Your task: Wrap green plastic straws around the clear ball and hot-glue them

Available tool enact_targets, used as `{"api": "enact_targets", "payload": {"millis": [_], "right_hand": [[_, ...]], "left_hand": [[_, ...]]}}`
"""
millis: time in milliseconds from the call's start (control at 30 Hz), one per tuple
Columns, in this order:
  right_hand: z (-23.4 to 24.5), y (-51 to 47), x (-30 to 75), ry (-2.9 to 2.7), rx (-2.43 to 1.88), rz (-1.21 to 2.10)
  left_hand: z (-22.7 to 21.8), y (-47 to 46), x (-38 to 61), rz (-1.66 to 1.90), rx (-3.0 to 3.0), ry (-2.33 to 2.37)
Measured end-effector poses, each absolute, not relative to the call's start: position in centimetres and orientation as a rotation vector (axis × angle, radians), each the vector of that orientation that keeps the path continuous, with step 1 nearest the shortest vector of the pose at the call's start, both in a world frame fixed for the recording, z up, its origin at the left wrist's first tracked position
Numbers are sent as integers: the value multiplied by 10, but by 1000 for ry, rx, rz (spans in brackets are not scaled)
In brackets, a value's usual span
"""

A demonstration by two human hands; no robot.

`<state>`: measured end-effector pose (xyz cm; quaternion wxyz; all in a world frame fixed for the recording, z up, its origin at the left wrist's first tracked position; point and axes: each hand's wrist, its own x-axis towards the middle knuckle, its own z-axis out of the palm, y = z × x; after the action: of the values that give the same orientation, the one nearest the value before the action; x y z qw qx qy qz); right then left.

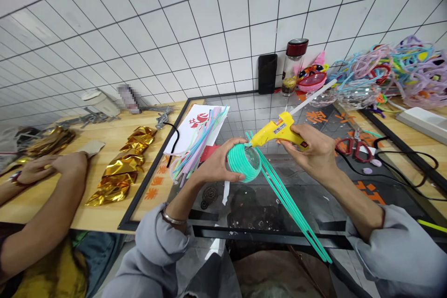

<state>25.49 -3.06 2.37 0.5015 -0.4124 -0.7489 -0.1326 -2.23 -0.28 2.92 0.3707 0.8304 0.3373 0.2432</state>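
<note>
My left hand [219, 162] is closed around a clear round ball [244, 163] partly wrapped in teal pipe cleaner. Long teal pipe cleaner strands [293, 205] trail from the ball down toward my lap. My right hand [314, 149] grips a yellow hot glue gun [277, 131] with a white glue stick poking out the back. The gun's nozzle touches the top of the wrapped ball. Both hands hover over a glass-topped, black-framed table [157, 181].
A bundle of pastel pipe cleaners [199, 144] lies on white paper to the left. Red scissors [352, 148], black cables, a phone [267, 73] and a jar [292, 67] stand behind. A heap of coloured pipe cleaners [394, 72] fills the right. Another person's arms [45, 181] rest beside gold foil [122, 167].
</note>
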Motion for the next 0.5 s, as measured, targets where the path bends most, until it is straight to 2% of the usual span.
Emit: {"api": "enact_targets", "payload": {"millis": [500], "right_hand": [[25, -30, 256, -1842, -955, -362]], "left_hand": [[32, -4, -22, 611, 2106, 899]]}}
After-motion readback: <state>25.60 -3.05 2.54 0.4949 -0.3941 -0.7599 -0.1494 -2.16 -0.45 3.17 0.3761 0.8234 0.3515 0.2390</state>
